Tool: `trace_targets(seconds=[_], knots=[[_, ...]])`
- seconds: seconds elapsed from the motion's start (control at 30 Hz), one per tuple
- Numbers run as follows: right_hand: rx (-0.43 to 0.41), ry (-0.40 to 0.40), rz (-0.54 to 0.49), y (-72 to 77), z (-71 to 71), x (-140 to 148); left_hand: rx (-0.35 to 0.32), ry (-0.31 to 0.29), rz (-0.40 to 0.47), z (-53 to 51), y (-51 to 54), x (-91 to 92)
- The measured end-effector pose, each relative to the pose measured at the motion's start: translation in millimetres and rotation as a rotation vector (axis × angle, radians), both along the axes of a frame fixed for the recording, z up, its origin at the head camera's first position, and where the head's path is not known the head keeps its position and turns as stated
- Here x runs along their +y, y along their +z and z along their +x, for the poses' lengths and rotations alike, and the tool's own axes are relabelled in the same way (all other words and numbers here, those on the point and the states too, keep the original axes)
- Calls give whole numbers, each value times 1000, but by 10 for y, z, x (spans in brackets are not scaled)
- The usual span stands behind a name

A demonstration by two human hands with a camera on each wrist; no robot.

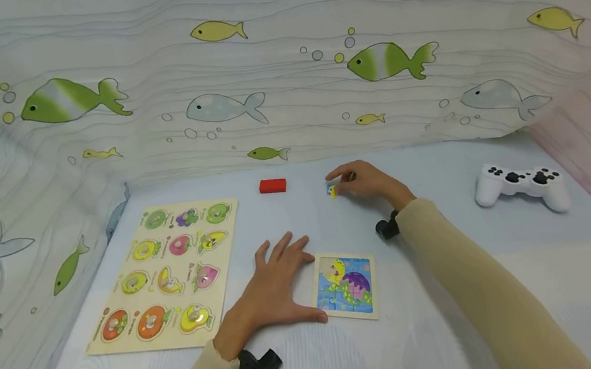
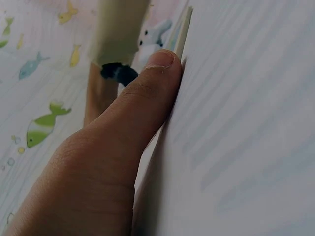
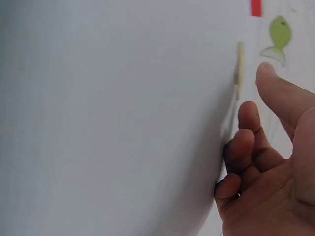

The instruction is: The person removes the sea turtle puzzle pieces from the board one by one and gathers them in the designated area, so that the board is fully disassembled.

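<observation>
A small square jigsaw puzzle in a pale wooden frame shows a turtle with a purple shell. Its upper left part shows bare wood. My left hand lies at its left side with fingers spread, the thumb touching the lower left edge and the index fingertip near the upper left corner. Farther back, a small blue and yellow puzzle piece is on the table. Beside it is my right hand. In the right wrist view the thumb and fingers stand apart, with the piece's thin edge just beyond them.
A wooden fruit peg board lies on the left. At the back is a red block, and a white game controller rests on the right. Fish-printed cloth rises behind the table and at both sides.
</observation>
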State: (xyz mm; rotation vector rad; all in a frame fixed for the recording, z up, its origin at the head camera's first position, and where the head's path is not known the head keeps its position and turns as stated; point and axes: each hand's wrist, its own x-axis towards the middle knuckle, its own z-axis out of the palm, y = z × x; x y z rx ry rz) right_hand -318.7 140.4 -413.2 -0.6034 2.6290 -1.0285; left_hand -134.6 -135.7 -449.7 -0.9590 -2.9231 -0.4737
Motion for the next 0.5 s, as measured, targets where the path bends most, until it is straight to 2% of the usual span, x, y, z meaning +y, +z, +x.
trace_targets(seconds=[0.13,0.3,0.4,0.5], knots=[[-31,-23,-80,25,162,122,31,-10,-30,-20,-2,-4],[-78,-41,-147,-14,486,331,40,-38,-69,-15,-2,-3],[-128,-52,-203,-56,670,441,30,-30,-68,-8,-6,9],[-177,-57,-255,-81,783,516,20,-13,-59,-13,-11,27]])
